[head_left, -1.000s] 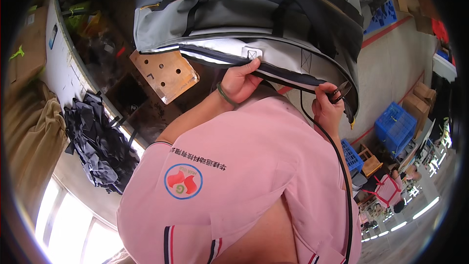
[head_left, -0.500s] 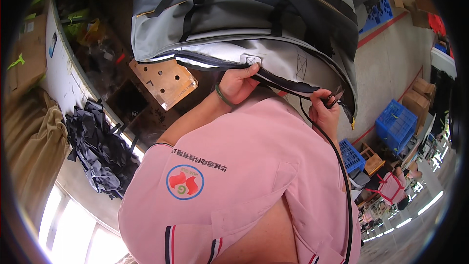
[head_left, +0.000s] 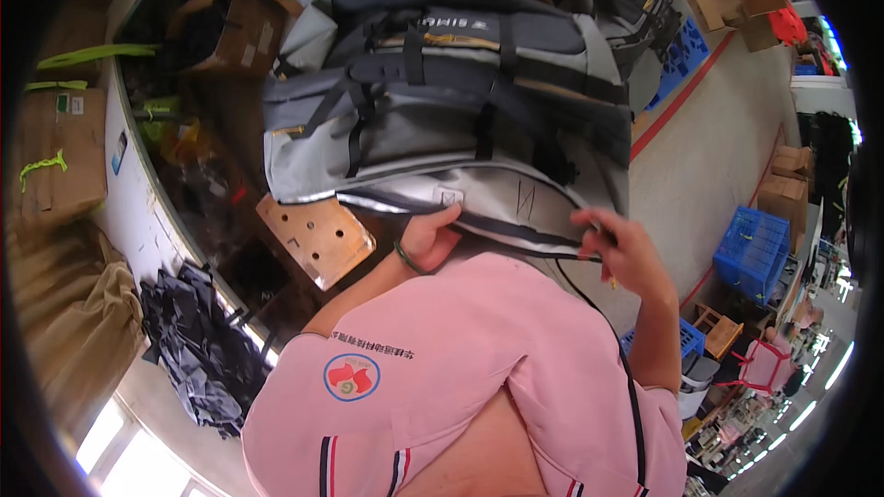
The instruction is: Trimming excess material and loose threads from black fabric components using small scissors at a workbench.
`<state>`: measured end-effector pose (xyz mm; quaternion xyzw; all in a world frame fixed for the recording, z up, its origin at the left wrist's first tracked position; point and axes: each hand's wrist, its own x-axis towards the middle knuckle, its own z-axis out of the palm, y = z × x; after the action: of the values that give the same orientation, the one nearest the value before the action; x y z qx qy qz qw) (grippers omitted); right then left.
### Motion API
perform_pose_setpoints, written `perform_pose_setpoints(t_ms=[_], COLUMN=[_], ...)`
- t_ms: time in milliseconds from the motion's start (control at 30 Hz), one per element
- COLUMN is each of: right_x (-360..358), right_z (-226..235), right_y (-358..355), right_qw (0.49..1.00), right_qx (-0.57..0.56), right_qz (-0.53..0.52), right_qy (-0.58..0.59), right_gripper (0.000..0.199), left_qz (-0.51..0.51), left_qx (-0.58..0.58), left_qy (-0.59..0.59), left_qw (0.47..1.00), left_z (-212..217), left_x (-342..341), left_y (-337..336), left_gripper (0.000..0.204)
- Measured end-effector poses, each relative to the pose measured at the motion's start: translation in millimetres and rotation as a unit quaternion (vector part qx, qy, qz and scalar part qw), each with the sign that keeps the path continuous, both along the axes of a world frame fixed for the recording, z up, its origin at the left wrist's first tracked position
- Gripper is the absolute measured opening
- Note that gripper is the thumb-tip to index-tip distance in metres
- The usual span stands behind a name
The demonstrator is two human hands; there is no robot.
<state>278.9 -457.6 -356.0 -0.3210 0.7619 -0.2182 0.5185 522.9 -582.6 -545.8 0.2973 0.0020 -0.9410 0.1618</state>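
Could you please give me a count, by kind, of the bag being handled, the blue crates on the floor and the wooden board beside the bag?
Grey and black backpack, with the left hand and right hand both on its lower edge: 1
Blue plastic crates, a large one and a smaller one: 2
Wooden board with holes: 1
Total: 4

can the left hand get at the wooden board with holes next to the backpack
Probably yes. The left hand grips the lower edge of the grey backpack, and the wooden board lies just beside it with nothing visible between them. The hand would have to let go of the backpack first.
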Motion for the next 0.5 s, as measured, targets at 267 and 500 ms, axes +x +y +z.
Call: perform_pose_setpoints(t_ms=[267, 500], right_x=[10, -4], right_z=[-81, -137], right_y=[-146, -212], right_qw=[0.876, 0.848], right_qx=[-0.328, -0.332], right_qz=[0.126, 0.065], right_qy=[0.33, 0.408], right_gripper=[0.06, 0.044], left_qz=[-0.055, -0.053], left_qx=[-0.072, -0.128], left_qy=[0.013, -0.004], left_qw=[0.996, 0.99], left_z=[24, 47], left_x=[-11, -24], left_y=[-14, -23], left_gripper=[0.025, 0.025])
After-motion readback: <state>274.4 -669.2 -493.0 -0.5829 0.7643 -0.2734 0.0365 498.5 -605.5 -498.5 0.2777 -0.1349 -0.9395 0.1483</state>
